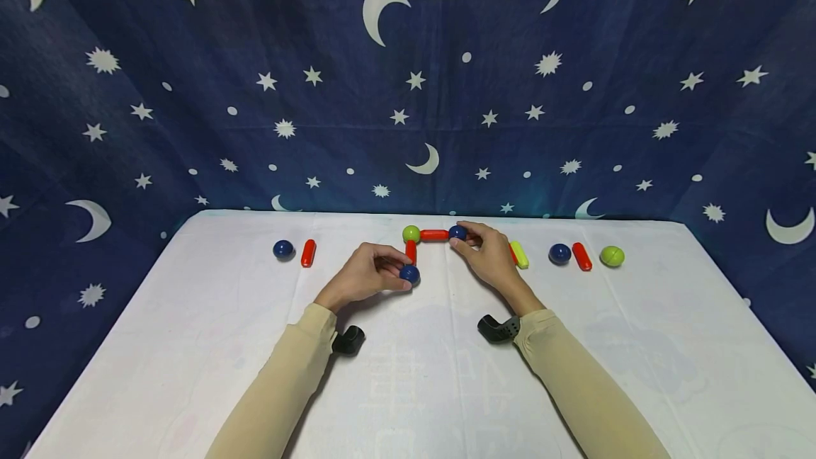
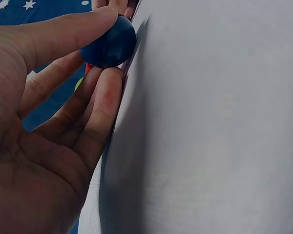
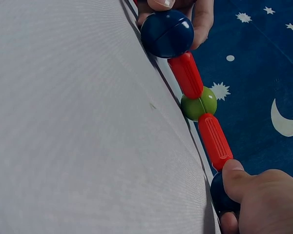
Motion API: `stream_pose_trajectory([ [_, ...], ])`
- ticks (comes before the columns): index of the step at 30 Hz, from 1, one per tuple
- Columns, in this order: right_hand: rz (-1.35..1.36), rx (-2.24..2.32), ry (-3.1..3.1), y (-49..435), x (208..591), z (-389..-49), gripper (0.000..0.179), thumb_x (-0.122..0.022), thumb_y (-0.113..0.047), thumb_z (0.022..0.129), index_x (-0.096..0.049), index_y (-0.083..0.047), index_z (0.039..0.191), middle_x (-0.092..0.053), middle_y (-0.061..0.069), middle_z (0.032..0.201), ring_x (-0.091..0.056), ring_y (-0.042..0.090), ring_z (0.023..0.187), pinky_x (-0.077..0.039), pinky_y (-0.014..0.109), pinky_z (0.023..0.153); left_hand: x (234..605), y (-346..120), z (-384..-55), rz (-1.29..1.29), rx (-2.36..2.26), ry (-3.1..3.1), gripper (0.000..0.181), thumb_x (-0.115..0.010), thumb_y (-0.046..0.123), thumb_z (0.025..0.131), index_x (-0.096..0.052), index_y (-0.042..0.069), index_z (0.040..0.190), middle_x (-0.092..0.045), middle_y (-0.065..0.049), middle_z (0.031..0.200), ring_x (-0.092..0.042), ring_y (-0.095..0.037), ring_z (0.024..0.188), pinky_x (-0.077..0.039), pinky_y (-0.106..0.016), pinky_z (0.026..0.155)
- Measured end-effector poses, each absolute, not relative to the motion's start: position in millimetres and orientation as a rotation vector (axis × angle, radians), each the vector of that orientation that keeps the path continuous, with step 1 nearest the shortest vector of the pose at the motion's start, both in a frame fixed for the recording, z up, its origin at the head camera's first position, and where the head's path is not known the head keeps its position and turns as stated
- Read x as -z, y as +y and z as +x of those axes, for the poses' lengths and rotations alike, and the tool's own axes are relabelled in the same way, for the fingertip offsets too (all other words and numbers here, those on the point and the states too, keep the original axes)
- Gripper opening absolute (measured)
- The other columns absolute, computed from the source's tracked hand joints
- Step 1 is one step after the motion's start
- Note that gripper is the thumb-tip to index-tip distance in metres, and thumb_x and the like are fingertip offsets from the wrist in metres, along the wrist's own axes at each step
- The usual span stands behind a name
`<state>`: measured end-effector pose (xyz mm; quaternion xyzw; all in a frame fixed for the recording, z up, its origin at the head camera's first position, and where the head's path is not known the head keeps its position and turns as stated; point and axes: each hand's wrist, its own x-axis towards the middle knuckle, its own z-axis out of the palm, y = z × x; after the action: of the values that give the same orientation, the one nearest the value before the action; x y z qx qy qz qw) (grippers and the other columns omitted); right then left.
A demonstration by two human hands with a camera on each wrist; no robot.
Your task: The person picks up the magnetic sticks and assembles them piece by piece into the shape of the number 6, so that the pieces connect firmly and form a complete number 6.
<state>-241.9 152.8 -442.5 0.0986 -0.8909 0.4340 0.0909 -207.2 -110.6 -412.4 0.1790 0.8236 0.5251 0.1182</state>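
Near blue ball [image 1: 409, 274] is pinched by left hand [image 1: 366, 275], far blue ball [image 1: 457, 232] by right hand [image 1: 492, 255]; red rods [image 1: 435, 235] apparently being joined, steady alignment required

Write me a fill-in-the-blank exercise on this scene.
1. The left grip pinches a ____ ball.
2. Two ____ rods meet at the green corner ball.
3. Farthest right in the head view, a loose rod lies between a blue ball and a ____ ball.
4. Farthest left in that view, a loose rod lies to the ____ of a blue ball.

Missing words: blue; red; green; right.
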Motion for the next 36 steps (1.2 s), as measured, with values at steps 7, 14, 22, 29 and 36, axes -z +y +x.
stream_pose_trajectory([
  [7, 0.298, -1.284, -2.637, 152.5, 440.8, -240.9, 0.044, -0.076, -0.018, 0.093, -0.065, -0.002, 0.133, -0.068, 0.017, 0.108, -0.062, 0.028, 0.095, -0.052, 0.041, 0.087, 412.5, -108.6, -206.3, 0.526, -1.536, 2.417, 0.037, -0.09, 0.001, 0.074, -0.076, 0.002, 0.108, -0.069, -0.007, 0.092, -0.062, -0.018, 0.081, -0.054, -0.026, 0.076],
  [14, 0.298, -1.279, -2.639, 152.4, 441.9, -241.6, 0.045, -0.076, -0.019, 0.093, -0.065, -0.002, 0.133, -0.069, 0.017, 0.107, -0.062, 0.027, 0.094, -0.052, 0.04, 0.087, 412.0, -109.0, -206.3, 0.514, -1.542, 2.411, 0.038, -0.09, 0.001, 0.074, -0.075, 0.002, 0.109, -0.069, -0.006, 0.092, -0.062, -0.019, 0.081, -0.053, -0.027, 0.076],
  [22, 0.292, -1.277, -2.634, 152.1, 439.9, -240.7, 0.045, -0.076, -0.02, 0.093, -0.065, -0.002, 0.133, -0.069, 0.018, 0.108, -0.062, 0.028, 0.095, -0.052, 0.041, 0.087, 412.2, -109.7, -206.8, 0.529, -1.547, 2.437, 0.036, -0.09, 0.001, 0.074, -0.076, 0.001, 0.107, -0.069, -0.007, 0.092, -0.062, -0.018, 0.08, -0.053, -0.025, 0.075],
  [29, 0.284, -1.26, -2.66, 151.8, 439.4, -242.0, 0.047, -0.075, -0.021, 0.095, -0.063, -0.002, 0.136, -0.068, 0.017, 0.109, -0.062, 0.027, 0.095, -0.051, 0.04, 0.087, 412.5, -109.0, -207.1, 0.537, -1.556, 2.443, 0.036, -0.09, 0.001, 0.074, -0.076, 0.0, 0.107, -0.07, -0.007, 0.092, -0.062, -0.018, 0.081, -0.053, -0.025, 0.075],
  [36, 0.275, -1.26, -2.673, 150.7, 438.9, -242.0, 0.048, -0.074, -0.02, 0.095, -0.061, -0.002, 0.137, -0.068, 0.017, 0.107, -0.062, 0.027, 0.095, -0.051, 0.041, 0.088, 412.9, -108.8, -206.2, 0.516, -1.55, 2.442, 0.036, -0.09, 0.003, 0.075, -0.076, 0.002, 0.108, -0.069, -0.006, 0.092, -0.062, -0.018, 0.081, -0.053, -0.025, 0.076],
])
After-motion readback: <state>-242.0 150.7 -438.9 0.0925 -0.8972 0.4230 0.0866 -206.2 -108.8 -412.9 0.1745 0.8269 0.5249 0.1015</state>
